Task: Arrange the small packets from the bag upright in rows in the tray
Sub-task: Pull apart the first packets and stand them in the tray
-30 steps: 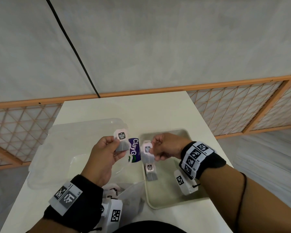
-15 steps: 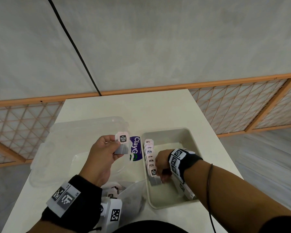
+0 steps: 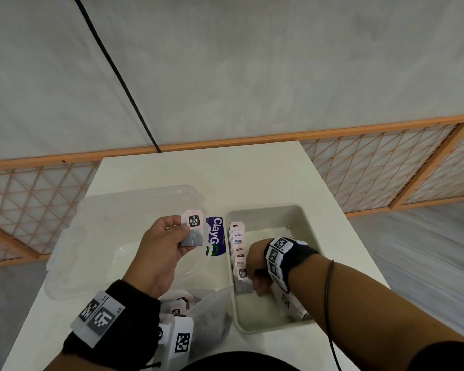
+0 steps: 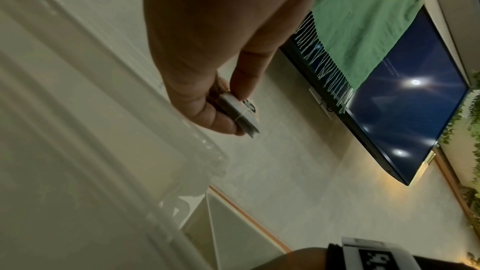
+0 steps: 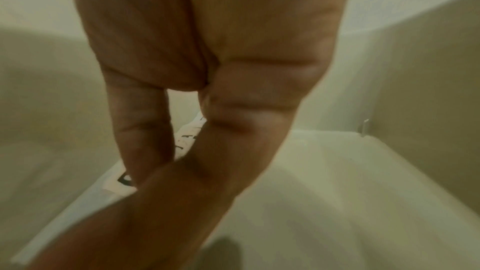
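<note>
The left hand [image 3: 161, 253] was up above the table [image 3: 204, 178]. Its thumb and fingers pinched one small packet [image 3: 193, 232] and held it upright, with the pink label on top. The left wrist view showed the same packet [image 4: 240, 113] squeezed between the thumb and the fingertips [image 4: 221, 124].

The right hand [image 3: 256, 271] was down inside the tray [image 3: 303, 218]. It was at the near end of a row of packets [image 3: 239, 250] that stood upright along the tray's left wall. The fingers were curled down beside the nearest packet [image 3: 242, 278] in that row. In the right wrist view the fingers [image 5: 145, 130] were close around something white with dark print, but the picture was blurry. I could not tell if the hand was holding that packet or just touching it.

The tray sat on the right part of the table. Most of its floor to the right of the row was bare.

A clear bag [image 3: 206, 309] lay at the near edge of the table, between the two arms. More packets [image 3: 177, 307] were inside it.

A clear plastic lid [image 3: 97, 226] lay on the left part of the table, under the left hand. A purple label [image 3: 216, 236] with white letters showed between the lid and the tray.

Both wrists wore black bands [image 3: 298, 257] with black and white square tags.
</note>
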Demonstrator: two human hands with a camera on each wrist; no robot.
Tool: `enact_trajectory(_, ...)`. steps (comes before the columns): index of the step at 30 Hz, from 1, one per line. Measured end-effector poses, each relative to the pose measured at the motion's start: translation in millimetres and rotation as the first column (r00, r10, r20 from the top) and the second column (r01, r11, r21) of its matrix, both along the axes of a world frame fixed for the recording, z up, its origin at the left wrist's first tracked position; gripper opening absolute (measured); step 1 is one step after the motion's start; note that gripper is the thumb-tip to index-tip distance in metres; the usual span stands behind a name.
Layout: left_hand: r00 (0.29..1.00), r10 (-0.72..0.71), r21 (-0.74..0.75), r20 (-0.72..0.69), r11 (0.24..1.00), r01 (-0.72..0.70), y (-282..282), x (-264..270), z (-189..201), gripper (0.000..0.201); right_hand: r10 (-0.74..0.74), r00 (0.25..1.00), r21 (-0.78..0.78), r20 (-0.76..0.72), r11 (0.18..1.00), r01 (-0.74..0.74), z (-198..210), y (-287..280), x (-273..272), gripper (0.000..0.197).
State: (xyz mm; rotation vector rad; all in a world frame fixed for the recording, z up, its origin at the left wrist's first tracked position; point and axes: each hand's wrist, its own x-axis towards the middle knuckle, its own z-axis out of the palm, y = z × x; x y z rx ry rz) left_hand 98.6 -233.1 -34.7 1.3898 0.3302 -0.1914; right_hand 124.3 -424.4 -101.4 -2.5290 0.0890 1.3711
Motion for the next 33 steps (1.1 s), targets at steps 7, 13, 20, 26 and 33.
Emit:
enact_trajectory(7, 1.0, -0.009, -0.03, -0.019, 1.0, 0.008, 1, -1, 1, 0.011, -0.363, 0.915, 0.207, -0.176, 0.895, 0.395, -12, -8, -3, 0.022)
enact_trajectory(13, 1.0, -0.005, -0.032, -0.026, 0.999, 0.004, 1, -2, 3, 0.011, -0.263, 0.962, 0.168, -0.078, 0.948, 0.272, -9, -8, -3, 0.019)
enact_trajectory(20, 0.998, -0.06, 0.067, 0.023, 0.996, 0.058, -2, -6, 10, 0.01, -0.272, 0.916, 0.349, 0.294, 0.923, 0.162, 61, -5, 7, 0.015)
enact_trajectory(26, 0.989, -0.136, 0.087, 0.062, 0.988, 0.131, -7, -9, 11, 0.009, -0.477, 0.843, 0.797, 0.248, 0.596, 0.103, 109, 7, -8, 0.024)
enact_trajectory(33, 0.977, -0.198, 0.166, 0.078, 0.969, 0.183, -9, -15, 12, 0.01, -0.458, 0.856, 0.701, 0.242, 0.692, 0.172, 94, -1, -6, 0.006)
